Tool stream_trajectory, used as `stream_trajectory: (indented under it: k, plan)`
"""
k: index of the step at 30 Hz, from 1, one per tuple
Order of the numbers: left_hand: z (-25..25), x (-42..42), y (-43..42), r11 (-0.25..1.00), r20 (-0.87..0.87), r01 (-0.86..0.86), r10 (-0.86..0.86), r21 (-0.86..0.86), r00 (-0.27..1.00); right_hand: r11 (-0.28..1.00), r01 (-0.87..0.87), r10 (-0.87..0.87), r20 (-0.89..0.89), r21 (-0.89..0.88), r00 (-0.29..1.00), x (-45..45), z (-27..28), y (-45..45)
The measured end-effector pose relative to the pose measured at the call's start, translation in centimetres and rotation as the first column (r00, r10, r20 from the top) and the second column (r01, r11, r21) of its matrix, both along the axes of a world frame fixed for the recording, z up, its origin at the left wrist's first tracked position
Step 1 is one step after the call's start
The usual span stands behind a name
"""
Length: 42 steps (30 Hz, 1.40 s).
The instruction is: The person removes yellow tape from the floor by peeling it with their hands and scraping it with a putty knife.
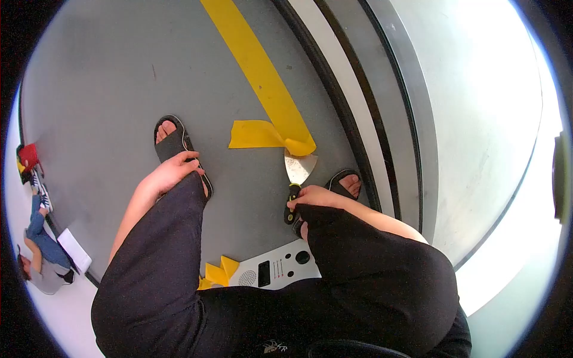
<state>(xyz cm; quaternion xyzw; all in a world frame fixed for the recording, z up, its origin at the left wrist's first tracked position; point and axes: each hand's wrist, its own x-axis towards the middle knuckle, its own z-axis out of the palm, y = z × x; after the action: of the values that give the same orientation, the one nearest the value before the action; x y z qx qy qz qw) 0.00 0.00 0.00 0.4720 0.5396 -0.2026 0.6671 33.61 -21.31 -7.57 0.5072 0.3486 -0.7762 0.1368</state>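
My right hand (313, 196) is wrapped round the black and yellow handle of a putty knife (300, 169). The knife's metal blade points away from me, its edge at the folded near end of a yellow floor tape strip (261, 77). There the tape's loose end (255, 133) turns back and reaches out to the left over the grey floor. My left hand (174, 171) rests on my left knee, fingers loosely extended and holding nothing.
Crumpled yellow tape (221, 271) lies near my legs beside a white panel with a speaker grille (277, 266). A wall with black and white base bands (358, 77) runs along the right. Far left, a person (45, 244) sits near a white board (74, 249) and a red item (28, 156).
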Motion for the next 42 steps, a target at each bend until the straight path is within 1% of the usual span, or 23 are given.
stream_trajectory:
  k: [3, 5, 7, 9, 11, 13, 15, 17, 18, 19, 21, 22, 25, 27, 29, 31, 33, 34, 35, 37, 39, 41, 42]
  plan:
    - [-0.4, 0.1, -0.4, 1.0, 0.032, 0.019, -0.02, 0.017, 0.999, 0.992, 0.118, -0.116, 0.041, -0.043, 0.992, 0.3, 0.9, -0.2]
    - [-0.6, -0.3, -0.4, 1.0, 0.023, 0.009, -0.009, 0.012, 1.0, 0.992, -0.122, 0.124, -0.063, 0.045, 0.99, -0.2, 1.8, 0.7]
    - [-1.1, -0.4, 0.0, 0.999, 0.027, 0.009, -0.01, 0.034, 1.0, 0.998, -0.049, 0.05, -0.057, 0.029, 0.997, -0.1, 1.8, 1.4]
    - [-0.9, -0.5, 0.0, 0.999, 0.023, 0.01, -0.011, 0.035, 1.0, 0.977, 0.197, -0.189, 0.1, -0.082, 0.977, -0.1, 1.4, 0.9]
    - [-0.8, -0.3, 0.1, 1.0, 0.021, 0.001, -0.002, 0.024, 1.0, 0.978, 0.192, -0.186, 0.076, -0.082, 0.98, 0.1, -0.3, -0.1]
    - [-0.9, -0.4, 0.1, 1.0, 0.025, 0.004, -0.004, 0.026, 1.0, 0.997, -0.077, 0.075, -0.049, -0.029, 0.996, -0.1, 1.8, 1.5]
    - [-0.8, -0.3, 0.2, 1.0, 0.027, 0.007, -0.008, 0.03, 1.0, 0.995, -0.104, 0.104, -0.02, 0.0, 0.994, -0.1, 2.7, 2.0]
    - [-0.7, -0.2, 0.1, 0.999, 0.02, 0.016, -0.017, 0.038, 1.0, 0.977, 0.193, -0.183, 0.113, -0.085, 0.977, 0.2, 1.7, 0.9]
    - [-0.6, -0.2, 0.1, 0.999, 0.019, 0.017, -0.017, 0.036, 1.0, 0.993, 0.105, -0.098, 0.116, -0.053, 0.988, 0.3, 1.1, 1.1]
    - [-0.5, -0.1, 0.1, 1.0, 0.015, 0.009, -0.009, 0.03, 1.0, 0.993, 0.106, -0.099, 0.116, -0.053, 0.988, 0.2, 0.9, 0.9]
    - [-0.3, 0.2, 0.1, 1.0, 0.01, 0.002, -0.002, 0.024, 1.0, 0.997, -0.081, 0.081, -0.042, -0.018, 0.996, -0.2, 0.8, 0.6]
    - [-0.2, 0.3, 0.1, 0.999, 0.008, 0.021, -0.022, 0.025, 1.0, 0.997, -0.08, 0.079, -0.045, -0.021, 0.996, -0.2, 0.7, 0.2]
    - [-1.1, -0.2, 0.1, 0.998, 0.012, 0.049, -0.049, 0.036, 0.999, 0.979, 0.204, -0.201, 0.081, -0.028, 0.976, 0.4, -0.2, -0.3]
    - [-1.5, -0.4, 0.0, 0.998, 0.019, 0.057, -0.058, 0.031, 0.998, 0.99, 0.139, -0.14, 0.063, 0.015, 0.988, 0.4, 0.3, 0.1]
    - [-1.3, -0.1, 0.0, 0.998, 0.003, 0.055, -0.055, 0.035, 0.998, 0.998, -0.066, 0.066, -0.049, 0.005, 0.997, 0.0, 2.2, 1.2]
    - [-1.2, 0.0, 0.1, 0.997, 0.007, 0.063, -0.063, 0.039, 0.998, 0.995, -0.101, 0.101, -0.017, 0.013, 0.995, 0.1, 1.2, 0.8]
    - [-1.1, -0.1, 0.1, 0.997, 0.009, 0.072, -0.072, 0.04, 0.997, 0.994, 0.107, -0.106, 0.044, -0.014, 0.993, 0.2, -0.6, -0.2]
    - [-1.0, -0.1, 0.1, 0.997, 0.002, 0.065, -0.065, 0.03, 0.998, 0.969, 0.243, -0.244, -0.006, -0.042, 0.97, 0.2, -0.1, -0.5]
    - [-1.1, -0.1, 0.1, 0.998, -0.004, 0.058, -0.058, 0.022, 0.998, 0.969, 0.243, -0.243, -0.007, -0.041, 0.97, 0.2, 0.1, -0.3]
    - [-1.2, -0.2, 0.1, 0.999, 0.006, 0.045, -0.045, 0.016, 0.999, 0.994, -0.097, 0.098, -0.008, 0.039, 0.995, -0.2, 1.7, 1.0]
    - [-1.3, -0.1, 0.0, 0.999, 0.014, 0.031, -0.032, 0.006, 0.999, 0.997, -0.069, 0.069, 0.006, 0.042, 0.998, 0.0, 1.2, 0.4]
    - [-1.1, 0.2, 0.1, 0.999, 0.013, 0.045, -0.045, 0.013, 0.999, 0.968, 0.25, -0.251, 0.048, 0.026, 0.967, 0.4, -0.5, -0.8]
    - [-1.2, 0.2, 0.2, 0.999, 0.013, 0.043, -0.044, 0.013, 0.999, 0.981, 0.189, -0.191, 0.07, 0.033, 0.979, 0.4, 0.3, -0.2]
